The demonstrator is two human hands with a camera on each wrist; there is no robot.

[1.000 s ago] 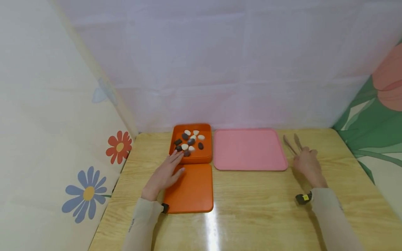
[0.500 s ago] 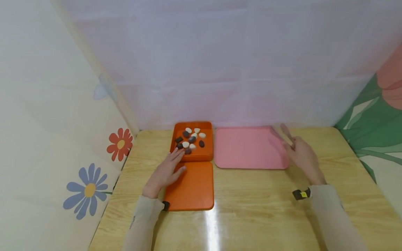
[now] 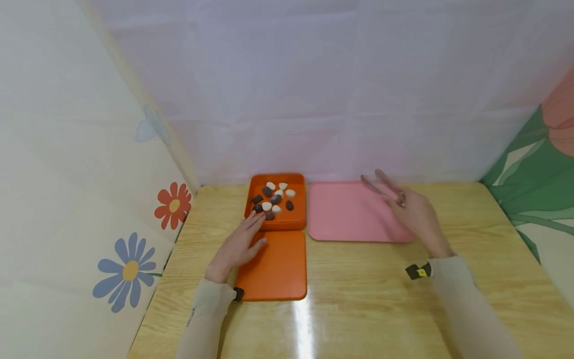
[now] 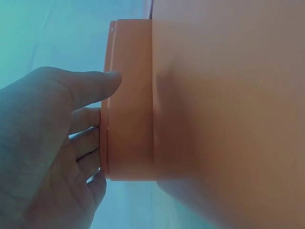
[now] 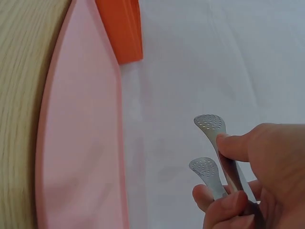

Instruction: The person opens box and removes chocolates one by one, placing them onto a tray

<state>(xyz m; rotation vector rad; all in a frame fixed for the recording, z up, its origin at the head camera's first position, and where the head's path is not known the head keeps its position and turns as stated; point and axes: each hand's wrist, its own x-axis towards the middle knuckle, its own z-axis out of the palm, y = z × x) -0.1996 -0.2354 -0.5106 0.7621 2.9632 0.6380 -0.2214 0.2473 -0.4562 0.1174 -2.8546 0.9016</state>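
Observation:
My right hand (image 3: 417,217) grips a pair of metal tongs (image 5: 228,167) over the right part of a pink tray (image 3: 350,214). The tongs' perforated tips stand apart, with nothing between them. With fingers fairly straight, my left hand (image 3: 235,249) rests its fingertips on the near rim of an orange box (image 3: 298,225). In the left wrist view the thumb (image 4: 97,86) lies along the box's outer wall (image 4: 131,105). Inside the box are several white pieces (image 3: 290,193) and dark pieces (image 3: 289,205), pebble-like in shape.
An orange lid (image 3: 278,269), or a matching flat tray, lies in front of the box, partly under my left hand. The wooden table (image 3: 358,294) ends at a pale cloth backdrop (image 3: 287,99) behind the tray. Flowered panels flank both sides.
My right hand has lifted the tongs from the table right of the pink tray and carried them left over it. The left hand stays at the box rim.

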